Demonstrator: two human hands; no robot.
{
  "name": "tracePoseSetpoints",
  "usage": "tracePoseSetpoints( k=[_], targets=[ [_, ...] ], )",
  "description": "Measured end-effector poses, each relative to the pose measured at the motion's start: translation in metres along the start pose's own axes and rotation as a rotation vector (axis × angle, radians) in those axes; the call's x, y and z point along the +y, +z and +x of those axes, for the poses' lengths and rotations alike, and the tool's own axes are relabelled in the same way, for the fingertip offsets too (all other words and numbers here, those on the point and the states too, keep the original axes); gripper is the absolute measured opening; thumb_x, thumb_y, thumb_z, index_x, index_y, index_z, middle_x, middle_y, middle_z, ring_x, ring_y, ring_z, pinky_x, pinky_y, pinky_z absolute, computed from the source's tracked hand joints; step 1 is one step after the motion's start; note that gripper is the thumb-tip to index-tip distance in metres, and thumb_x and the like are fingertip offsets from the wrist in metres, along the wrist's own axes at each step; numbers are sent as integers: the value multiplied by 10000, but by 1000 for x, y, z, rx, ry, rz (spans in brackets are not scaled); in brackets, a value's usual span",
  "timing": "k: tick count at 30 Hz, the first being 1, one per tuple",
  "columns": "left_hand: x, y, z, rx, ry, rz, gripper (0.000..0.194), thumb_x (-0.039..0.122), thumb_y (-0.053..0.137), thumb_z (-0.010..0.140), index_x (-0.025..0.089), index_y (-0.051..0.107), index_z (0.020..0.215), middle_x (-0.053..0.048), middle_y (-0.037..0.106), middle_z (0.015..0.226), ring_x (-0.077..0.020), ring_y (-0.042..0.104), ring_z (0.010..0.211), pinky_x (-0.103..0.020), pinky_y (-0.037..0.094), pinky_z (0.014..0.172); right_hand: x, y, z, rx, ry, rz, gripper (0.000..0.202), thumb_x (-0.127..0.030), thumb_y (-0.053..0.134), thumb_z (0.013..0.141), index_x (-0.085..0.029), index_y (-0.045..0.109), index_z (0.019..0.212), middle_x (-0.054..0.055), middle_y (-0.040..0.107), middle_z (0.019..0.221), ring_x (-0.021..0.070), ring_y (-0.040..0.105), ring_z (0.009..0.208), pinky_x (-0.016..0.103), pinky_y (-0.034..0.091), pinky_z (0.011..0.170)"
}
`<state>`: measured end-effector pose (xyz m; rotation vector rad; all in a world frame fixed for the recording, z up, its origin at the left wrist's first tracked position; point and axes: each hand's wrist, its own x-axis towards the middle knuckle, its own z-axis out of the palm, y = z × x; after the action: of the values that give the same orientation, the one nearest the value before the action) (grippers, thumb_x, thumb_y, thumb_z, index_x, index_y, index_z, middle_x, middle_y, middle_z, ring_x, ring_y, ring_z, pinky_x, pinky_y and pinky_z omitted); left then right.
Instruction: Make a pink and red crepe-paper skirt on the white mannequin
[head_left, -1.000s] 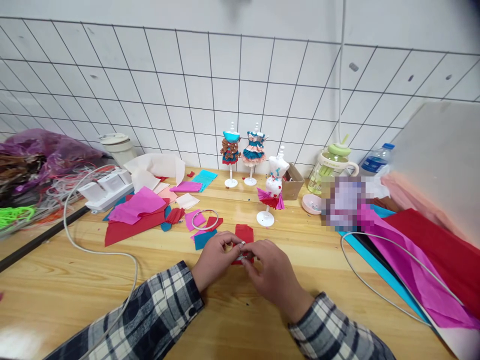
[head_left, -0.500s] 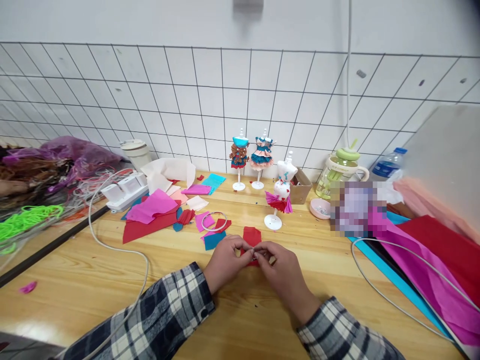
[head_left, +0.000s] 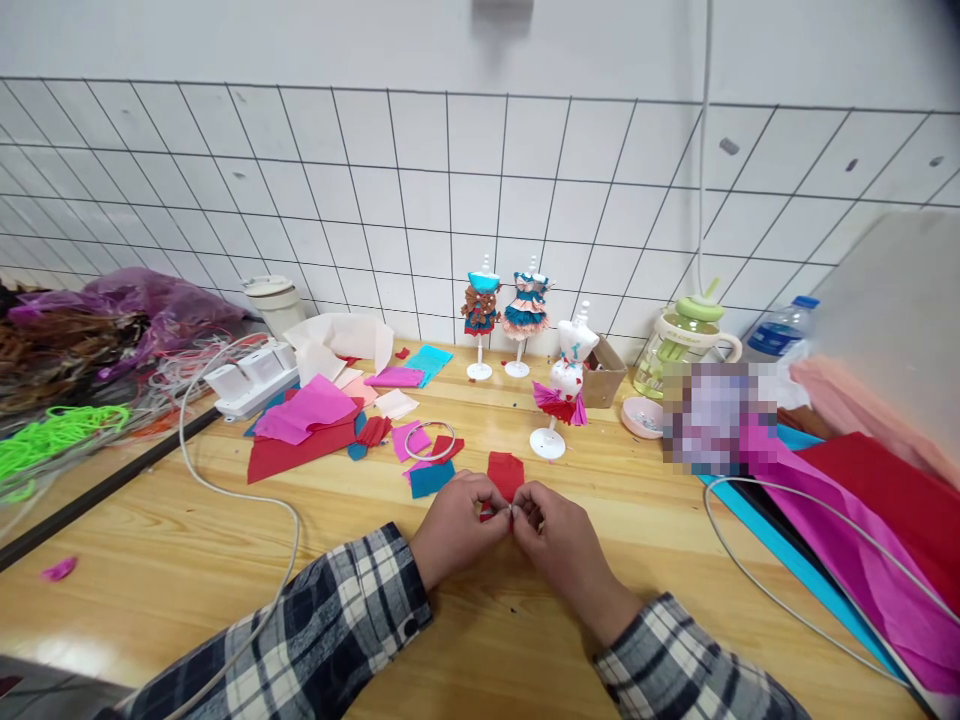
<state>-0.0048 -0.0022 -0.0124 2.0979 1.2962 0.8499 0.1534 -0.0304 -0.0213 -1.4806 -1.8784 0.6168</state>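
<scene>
Side by side over the table's middle, my left hand [head_left: 459,530] and my right hand [head_left: 559,535] meet at the fingertips. Both are closed in a pinch on something tiny; a pale speck shows between the tips, too small to name. A bit of red shows by the left thumb. Just beyond the fingers lies a red paper piece [head_left: 505,472], its near part hidden by my hands. Behind it stands a small white dress form [head_left: 571,345] with a pink-and-red ruffle around its lower part. A blue paper piece [head_left: 432,479] lies near my left hand.
Two dressed mini forms, one brown-skirted [head_left: 480,310], one blue-ruffled [head_left: 526,312], stand by the wall. Left are a metal ring [head_left: 430,441], magenta paper [head_left: 307,408] and a power strip [head_left: 255,380]. Right are a pink dish [head_left: 642,418], a jug [head_left: 679,345] and a loose cable [head_left: 750,590].
My fingertips have shifted slightly and press closer together, and a bit of red now shows by the left thumb. The view has moved a little; the things on the table stay put.
</scene>
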Motion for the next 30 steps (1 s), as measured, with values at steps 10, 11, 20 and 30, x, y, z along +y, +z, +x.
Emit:
tracePoseSetpoints(
  k=[10, 11, 20, 30],
  targets=[
    [0, 0, 1, 38, -5, -33, 106, 148, 612, 702, 169, 617, 599, 0, 645, 641, -140, 569, 671, -257, 406, 684, 4, 4, 3, -28, 78, 110, 47, -218, 496, 804, -220, 526, 769, -45, 574, 655, 116, 504, 562, 224, 340, 531],
    [0, 0, 1, 41, -3, -37, 106, 142, 609, 701, 169, 618, 599, 0, 649, 645, -140, 573, 673, -255, 408, 685, 4, 4, 4, -24, 80, 118, 47, -220, 493, 806, -219, 527, 775, -44, 574, 658, 117, 504, 565, 223, 342, 533],
    [1, -1, 1, 51, 10, -54, 105, 133, 595, 708, 170, 621, 613, -4, 664, 658, -142, 581, 678, -252, 424, 687, 6, 4, 3, -2, 82, 153, 63, -239, 474, 827, -213, 521, 795, -35, 562, 674, 122, 495, 580, 227, 346, 544],
    [0, -2, 2, 39, 15, -99, 103, 159, 596, 742, 171, 629, 645, -16, 667, 688, -152, 586, 708, -261, 439, 703, 6, 2, 3, 9, 107, 214, 77, -258, 479, 833, -208, 529, 806, -48, 531, 633, 113, 471, 548, 222, 336, 517]
  ],
)
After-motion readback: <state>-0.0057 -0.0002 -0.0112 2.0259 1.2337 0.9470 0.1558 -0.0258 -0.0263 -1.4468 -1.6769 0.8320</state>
